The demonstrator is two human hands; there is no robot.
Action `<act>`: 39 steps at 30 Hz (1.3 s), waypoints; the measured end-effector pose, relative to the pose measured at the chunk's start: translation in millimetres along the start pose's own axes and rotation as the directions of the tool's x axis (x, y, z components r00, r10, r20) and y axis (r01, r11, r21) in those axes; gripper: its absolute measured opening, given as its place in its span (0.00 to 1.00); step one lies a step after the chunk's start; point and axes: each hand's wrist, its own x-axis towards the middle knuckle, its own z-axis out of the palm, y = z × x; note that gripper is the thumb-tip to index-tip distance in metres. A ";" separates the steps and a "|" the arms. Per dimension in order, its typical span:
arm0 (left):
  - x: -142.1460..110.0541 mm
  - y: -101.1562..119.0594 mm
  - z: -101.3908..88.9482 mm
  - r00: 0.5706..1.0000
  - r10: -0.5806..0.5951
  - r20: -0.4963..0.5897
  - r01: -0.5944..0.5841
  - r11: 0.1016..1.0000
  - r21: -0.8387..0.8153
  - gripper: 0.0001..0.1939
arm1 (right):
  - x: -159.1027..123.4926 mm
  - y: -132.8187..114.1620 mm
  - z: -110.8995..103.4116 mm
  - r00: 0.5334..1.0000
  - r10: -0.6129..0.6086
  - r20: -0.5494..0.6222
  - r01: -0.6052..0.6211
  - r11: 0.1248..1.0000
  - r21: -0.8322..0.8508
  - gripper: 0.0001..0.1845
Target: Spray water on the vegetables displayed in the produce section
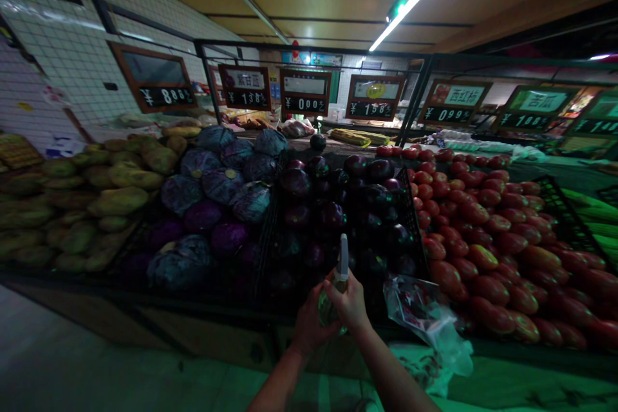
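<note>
Both my hands hold a clear spray bottle (339, 270) in front of a produce stall. My left hand (309, 322) wraps the bottle's body from the left. My right hand (351, 301) grips its neck below the pale nozzle, which points up toward the dark eggplants (338, 206). The bottle's lower part is hidden behind my fingers.
Purple cabbages (212, 196) sit left of the eggplants, with yellow-green produce (87, 199) further left. Red tomatoes (487, 238) fill the right bins. A crumpled plastic bag (427, 318) hangs on the stall edge by my right hand. Price signs (304, 91) hang above.
</note>
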 end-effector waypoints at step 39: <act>4.4 10.6 -3.4 0.997 -0.079 0.024 0.079 0.997 0.010 0.45 | 4.4 10.1 0.4 1.000 0.026 -0.010 -0.025 0.997 0.074 0.27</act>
